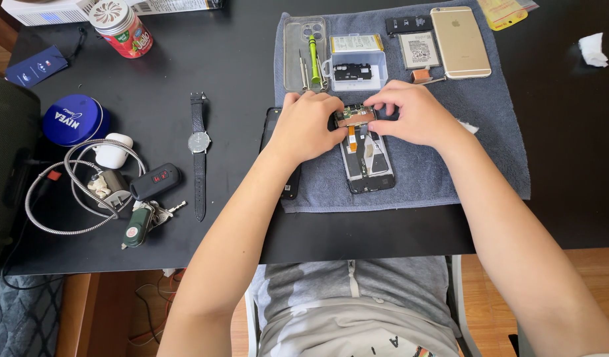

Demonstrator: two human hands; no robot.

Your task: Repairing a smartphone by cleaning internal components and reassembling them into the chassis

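I see an opened black smartphone with its back cover off lying on a grey-blue towel, long axis running away from me, top end with the exposed circuit board pointing to the far side of the worktop. My left hand has fingers curled together, pinching at the board's left edge; my right hand has fingers closed together on the board's right edge. Both touch the phone's top part.

Just beyond the phone sits a small clear plastic box with hinged lid open; inside is a black flat part, and the raised lid shows a yellow-edged piece. Left of the box, a clear phone case lies face up holding a green-handled screwdriver and slim metal tools.

Far right on the towel: a gold smartphone face down, a flat grey battery beside it, and a black rectangular part.

Off the towel on the black worktop: a black-strap wristwatch, a black car key fob with keys, a braided silver cable, a white earbud case, a round blue tin, a red jar with white lid.
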